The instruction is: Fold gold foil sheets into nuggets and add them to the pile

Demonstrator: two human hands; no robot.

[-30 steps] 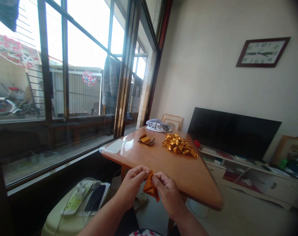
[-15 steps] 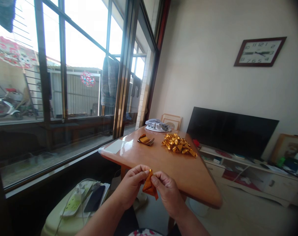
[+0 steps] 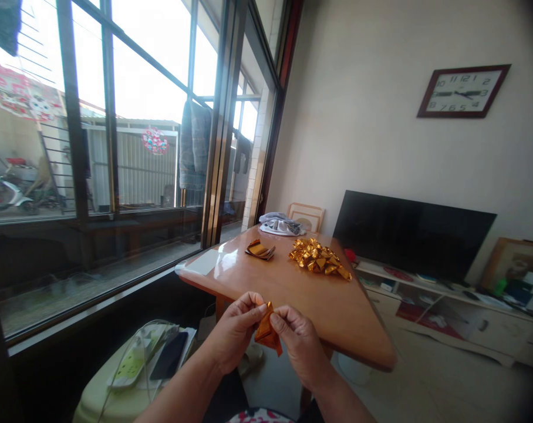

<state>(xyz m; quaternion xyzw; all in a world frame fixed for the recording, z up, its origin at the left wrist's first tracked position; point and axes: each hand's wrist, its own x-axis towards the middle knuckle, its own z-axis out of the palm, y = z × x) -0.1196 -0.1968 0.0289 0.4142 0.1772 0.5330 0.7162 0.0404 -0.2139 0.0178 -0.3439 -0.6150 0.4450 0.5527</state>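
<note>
Both hands meet on one piece of folded gold foil paper (image 3: 267, 333), held in the air just in front of the near edge of the desk (image 3: 293, 294). The left hand (image 3: 235, 332) pinches its upper corner between thumb and forefinger; the right hand (image 3: 298, 341) pinches the right side the same way, the other fingers curled in. The two grips nearly touch at the top of the paper, whose lower point hangs free below them.

No writing on the paper can be read. The wall clock (image 3: 462, 91), high above the desk to the right, shows numerals around its face, too small to read surely.

On the desk, beyond the hands, a heap of folded gold pieces (image 3: 318, 259) lies toward the far right, and a small stack of flat gold sheets (image 3: 260, 249) just left of it. At the far edge rests a bundled cloth (image 3: 279, 224). Right of the desk stands a dark television (image 3: 411, 235) on a low cabinet. Left of the desk and below it, a phone (image 3: 169, 355) and a power strip (image 3: 132, 363) lie on a pale stool.

Against half a second ago, the hands and paper have barely shifted; the pinch is the same.
</note>
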